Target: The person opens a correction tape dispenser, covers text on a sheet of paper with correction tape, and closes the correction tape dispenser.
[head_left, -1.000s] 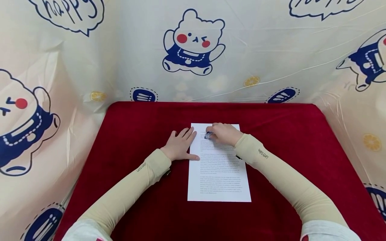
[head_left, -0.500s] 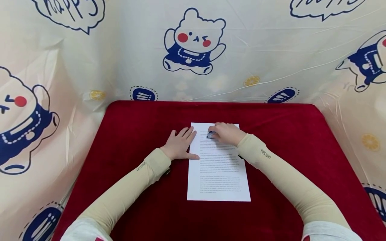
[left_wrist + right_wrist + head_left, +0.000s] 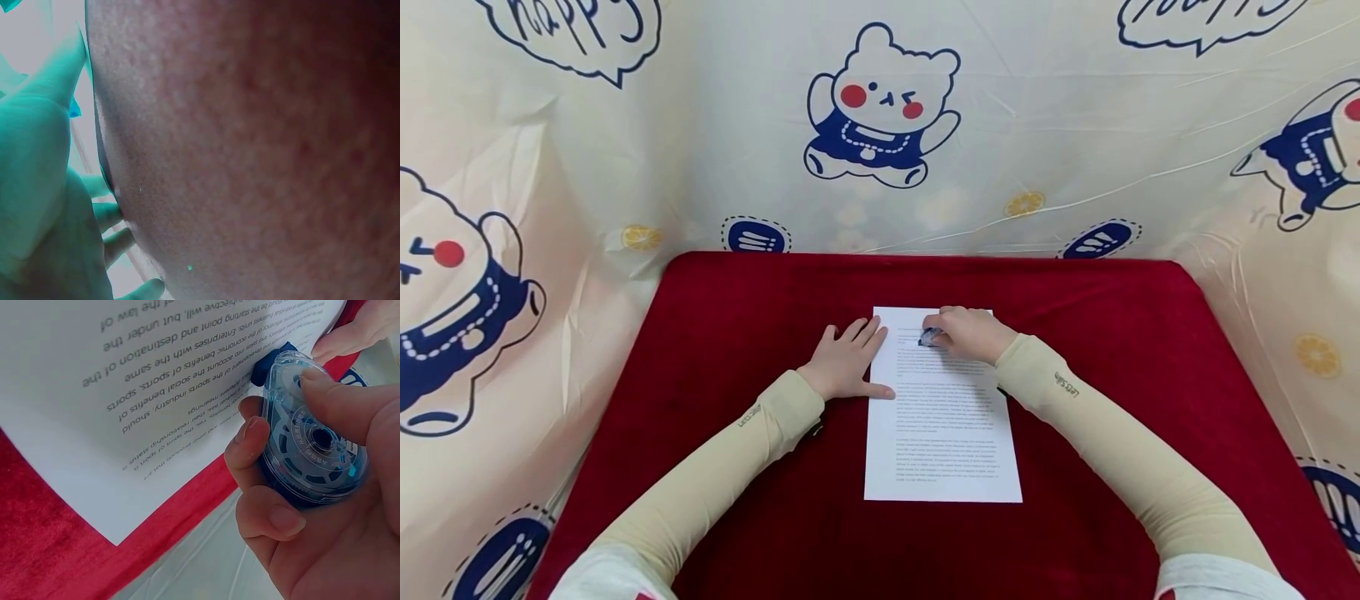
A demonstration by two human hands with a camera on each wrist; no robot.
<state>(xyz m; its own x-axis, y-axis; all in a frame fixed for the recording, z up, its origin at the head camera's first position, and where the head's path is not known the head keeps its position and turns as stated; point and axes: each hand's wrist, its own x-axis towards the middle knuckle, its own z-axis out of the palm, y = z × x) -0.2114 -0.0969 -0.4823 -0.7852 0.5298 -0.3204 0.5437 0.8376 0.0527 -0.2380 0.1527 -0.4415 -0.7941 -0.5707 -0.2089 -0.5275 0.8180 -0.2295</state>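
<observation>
A sheet of printed paper [image 3: 940, 454] lies flat, its lines of text running across it. My right hand [image 3: 973, 332] grips a clear blue correction tape [image 3: 312, 447] between thumb and curled fingers. Its dark blue tip [image 3: 270, 364] meets the page among the upper text lines. Through the clear case a round spool shows. My left hand [image 3: 844, 364] rests spread along the sheet's left edge, with thumb and fingertips on the paper. In the left wrist view, that hand [image 3: 37, 187] appears greenish at the left, and a blurred reddish surface fills most of the picture.
A dark red cloth [image 3: 760, 517] covers the table around the sheet. Behind and on both sides hangs a pale curtain [image 3: 1045, 108] printed with cartoon bears. Beige sleeves [image 3: 707, 475] cover both forearms.
My right hand has slid slightly to the right along the upper text with the correction tape in its grip. The left hand stays in place on the paper's edge.
</observation>
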